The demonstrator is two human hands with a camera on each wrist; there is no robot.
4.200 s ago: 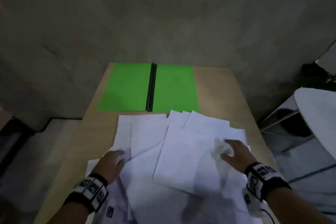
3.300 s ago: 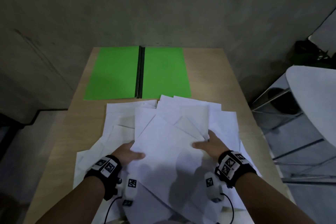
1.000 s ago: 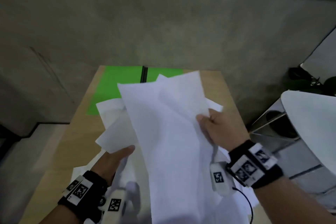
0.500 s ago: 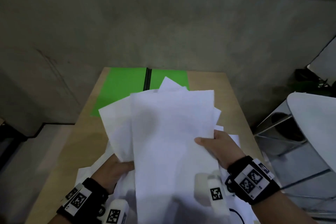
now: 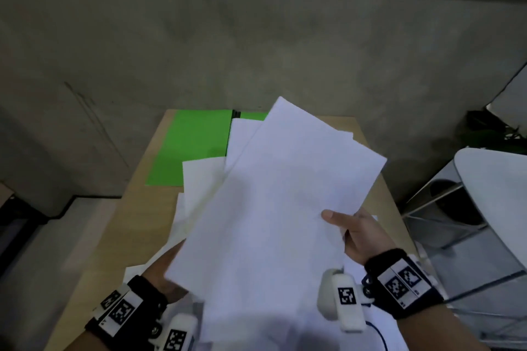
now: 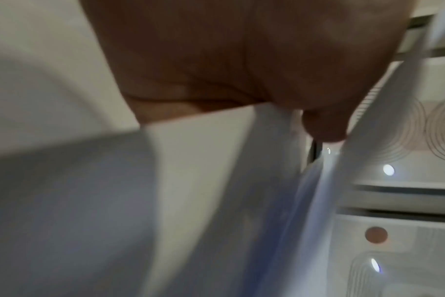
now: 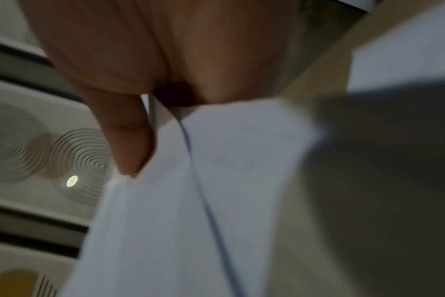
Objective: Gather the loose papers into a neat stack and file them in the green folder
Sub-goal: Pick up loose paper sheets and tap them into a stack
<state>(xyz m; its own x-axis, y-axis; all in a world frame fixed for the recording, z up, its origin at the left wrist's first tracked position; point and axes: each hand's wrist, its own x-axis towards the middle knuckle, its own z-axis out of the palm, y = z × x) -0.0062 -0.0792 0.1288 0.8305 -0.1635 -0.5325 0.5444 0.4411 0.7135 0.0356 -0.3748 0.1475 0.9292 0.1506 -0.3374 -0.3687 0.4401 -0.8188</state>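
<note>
A fanned bundle of white papers (image 5: 273, 208) is lifted off the wooden table (image 5: 142, 222) and tilted toward me. My right hand (image 5: 346, 226) grips its right edge, thumb on top. My left hand (image 5: 168, 268) holds the lower left edge from beneath, mostly hidden by the sheets. The left wrist view has the thumb (image 6: 323, 128) pinching paper (image 6: 216, 201); the right wrist view has a thumb (image 7: 130, 144) pressed on the sheets (image 7: 203, 201). The open green folder (image 5: 194, 148) lies flat at the table's far end, its right half covered by the papers.
A few loose sheets (image 5: 134, 271) still lie on the table under the bundle. A concrete wall (image 5: 256, 51) with framed pictures stands behind the table. A white chair (image 5: 493, 196) and a plant (image 5: 490, 134) are to the right.
The papers went from spread flat on the table to gathered and lifted in both hands. In the last half second the bundle has swung clockwise, its top corner now leaning right.
</note>
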